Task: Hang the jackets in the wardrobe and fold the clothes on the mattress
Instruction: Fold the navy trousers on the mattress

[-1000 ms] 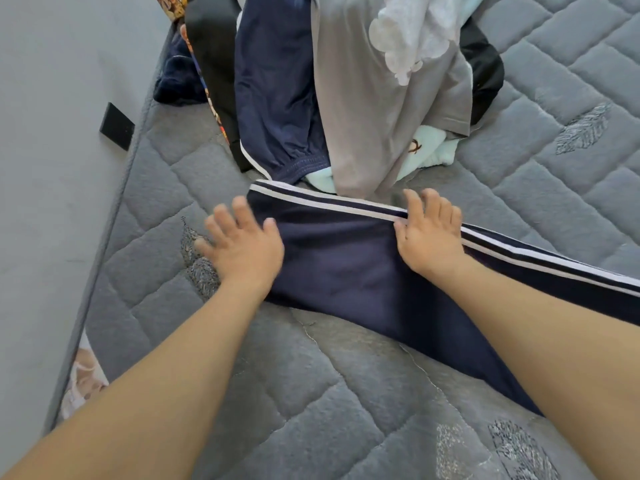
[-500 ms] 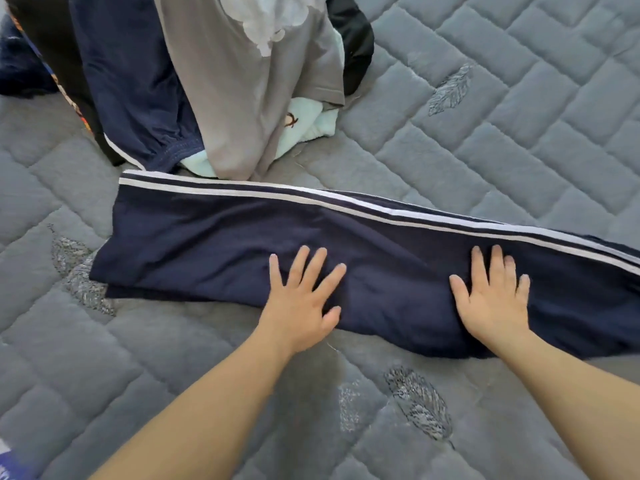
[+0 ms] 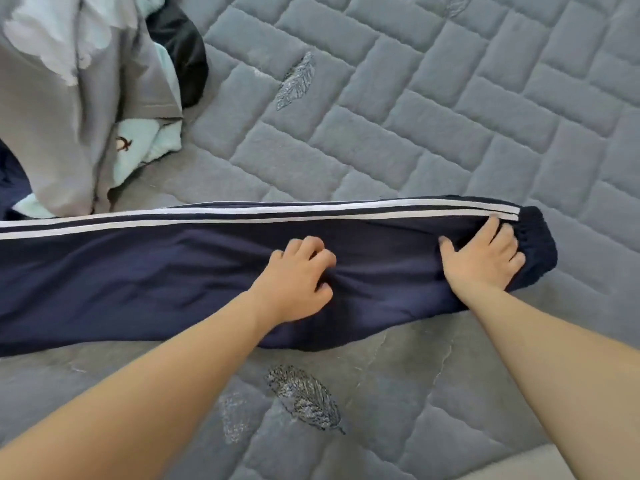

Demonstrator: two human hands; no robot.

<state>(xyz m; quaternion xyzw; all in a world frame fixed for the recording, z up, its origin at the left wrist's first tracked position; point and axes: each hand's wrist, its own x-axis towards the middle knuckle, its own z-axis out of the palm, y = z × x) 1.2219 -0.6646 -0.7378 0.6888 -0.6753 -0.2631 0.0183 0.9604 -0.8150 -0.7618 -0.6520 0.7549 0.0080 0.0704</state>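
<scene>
Two hands on navy track pants (image 3: 138,271) | grey quilted mattress (image 3: 415,133)

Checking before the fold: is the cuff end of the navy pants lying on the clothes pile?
No, the cuff lies on bare mattress, far from the clothes pile.

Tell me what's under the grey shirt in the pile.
A pale mint garment pokes out below the grey shirt, with a black garment behind and navy fabric at its left edge. How far they extend underneath is covered.
</scene>
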